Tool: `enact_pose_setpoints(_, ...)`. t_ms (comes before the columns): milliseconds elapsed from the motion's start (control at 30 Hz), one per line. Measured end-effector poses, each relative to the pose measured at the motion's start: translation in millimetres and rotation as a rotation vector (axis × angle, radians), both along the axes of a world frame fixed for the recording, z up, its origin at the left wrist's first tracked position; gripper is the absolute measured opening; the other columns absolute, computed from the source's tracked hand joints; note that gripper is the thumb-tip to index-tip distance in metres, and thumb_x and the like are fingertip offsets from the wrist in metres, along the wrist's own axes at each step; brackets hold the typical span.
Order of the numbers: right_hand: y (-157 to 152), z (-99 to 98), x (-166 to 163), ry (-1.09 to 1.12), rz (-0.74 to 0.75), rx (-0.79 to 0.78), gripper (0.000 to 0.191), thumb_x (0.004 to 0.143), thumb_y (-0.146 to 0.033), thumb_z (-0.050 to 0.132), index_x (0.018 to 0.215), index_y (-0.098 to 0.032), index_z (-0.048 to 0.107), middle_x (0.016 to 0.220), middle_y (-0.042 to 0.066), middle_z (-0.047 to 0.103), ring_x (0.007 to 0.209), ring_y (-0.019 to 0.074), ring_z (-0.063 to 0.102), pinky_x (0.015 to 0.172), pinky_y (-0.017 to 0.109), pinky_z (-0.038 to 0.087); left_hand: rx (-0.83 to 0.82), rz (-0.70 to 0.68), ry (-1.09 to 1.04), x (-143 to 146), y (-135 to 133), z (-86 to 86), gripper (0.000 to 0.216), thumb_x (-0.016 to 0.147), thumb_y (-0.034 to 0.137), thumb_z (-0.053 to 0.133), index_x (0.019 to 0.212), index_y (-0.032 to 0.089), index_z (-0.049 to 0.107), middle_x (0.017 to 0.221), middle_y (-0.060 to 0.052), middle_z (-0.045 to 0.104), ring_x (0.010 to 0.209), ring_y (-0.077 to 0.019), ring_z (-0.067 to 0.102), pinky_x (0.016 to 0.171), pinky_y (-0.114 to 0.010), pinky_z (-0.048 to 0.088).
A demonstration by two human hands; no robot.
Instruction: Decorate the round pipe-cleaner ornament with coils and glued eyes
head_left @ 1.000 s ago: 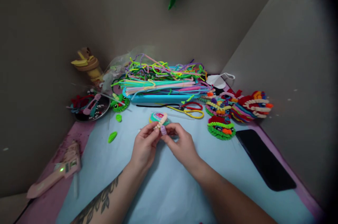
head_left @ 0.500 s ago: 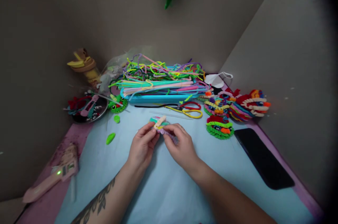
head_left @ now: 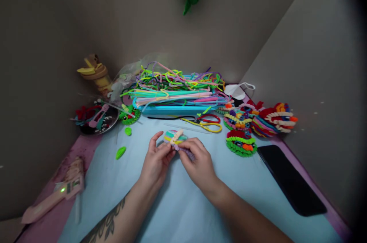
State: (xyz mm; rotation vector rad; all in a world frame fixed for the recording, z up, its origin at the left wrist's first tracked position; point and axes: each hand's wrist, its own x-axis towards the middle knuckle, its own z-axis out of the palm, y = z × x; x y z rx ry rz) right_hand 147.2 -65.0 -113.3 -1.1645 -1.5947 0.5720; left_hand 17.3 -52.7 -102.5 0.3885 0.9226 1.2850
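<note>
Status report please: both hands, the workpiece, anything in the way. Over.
Left grip holding striped fuzzy piece. Right grip pinching lilac coil. Peach coil across striped fuzzy piece. Nothing seen blocking; scissors lie beyond.

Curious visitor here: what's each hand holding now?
Left hand: closed, pinching the striped pipe-cleaner piece.
Right hand: closed, pinching the coiled lilac strip.

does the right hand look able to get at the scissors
Probably yes: only a thin clear rod seems to lie between the right hand and the scissors, though it holds a lilac coil.

Place: craft workspace | Signs: pipe cleaners, scissors, glue gun
</note>
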Motion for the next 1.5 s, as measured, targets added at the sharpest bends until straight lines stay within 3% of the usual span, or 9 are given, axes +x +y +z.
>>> enact_pose_setpoints(200,-2,3.7,1,-0.001,-0.022,0.029,0.019,0.084,-0.009,0.053,0.090,-0.025,0.061,0.088,0.004,0.060,0.087,0.0183,0.060,0.079,0.032,0.051,-0.049,-0.037,-0.066,-1,2,1.5,0.046,0.066,0.007,0.074,0.109,0.018,0.064,0.071,0.000,0.069,0.064,-0.0093,0.066,0.064,-0.018,0.056)
enact_pose_setpoints(333,-2,3.1,3,-0.022,-0.064,0.037,0.017,0.085,-0.010,0.053,0.092,-0.024,0.061,0.088,0.004,0.059,0.087,0.0181,0.059,0.079,0.032,0.050,-0.019,-0.009,0.011,-2,0,-2.3,0.047,0.064,0.011,0.079,0.109,0.017,0.067,0.071,0.000,0.071,0.065,-0.0093,0.067,0.067,-0.018,0.056)
enact_pose_setpoints(567,0,4.5,4,-0.021,-0.104,0.057,0.016,0.084,-0.009,0.056,0.092,-0.022,0.062,0.087,0.003,0.060,0.084,0.0165,0.059,0.076,0.030,0.050,0.121,-0.009,0.404,-1,-6,-3.2,0.039,0.069,0.028,0.078,0.105,0.017,0.071,0.083,-0.005,0.075,0.072,-0.0131,0.069,0.073,-0.024,0.055)
enact_pose_setpoints(733,-1,5.2,3,-0.024,-0.096,0.071,0.017,0.082,-0.008,0.057,0.091,-0.021,0.063,0.086,0.003,0.061,0.083,0.0164,0.060,0.075,0.030,0.050,0.239,0.034,0.740,-1,-10,-1.2,0.030,0.074,0.030,0.072,0.102,0.019,0.073,0.097,-0.007,0.075,0.084,-0.0186,0.069,0.081,-0.031,0.054)
enact_pose_setpoints(967,-2,3.3,3,-0.074,-0.112,0.088,0.017,0.083,-0.008,0.057,0.092,-0.022,0.063,0.087,0.003,0.061,0.083,0.0168,0.060,0.076,0.030,0.050,0.425,0.089,1.021,-5,-12,-1.7,0.026,0.078,0.028,0.067,0.102,0.019,0.073,0.097,-0.007,0.075,0.082,-0.0200,0.071,0.078,-0.031,0.056)
enact_pose_setpoints(1500,-3,4.8,-2,-0.031,-0.080,0.042,0.015,0.081,-0.008,0.057,0.089,-0.020,0.061,0.085,0.003,0.059,0.081,0.0156,0.059,0.074,0.028,0.050,0.510,0.133,1.137,-3,-14,-3.9,0.026,0.080,0.027,0.066,0.104,0.018,0.072,0.095,-0.005,0.076,0.080,-0.0188,0.072,0.075,-0.028,0.058)
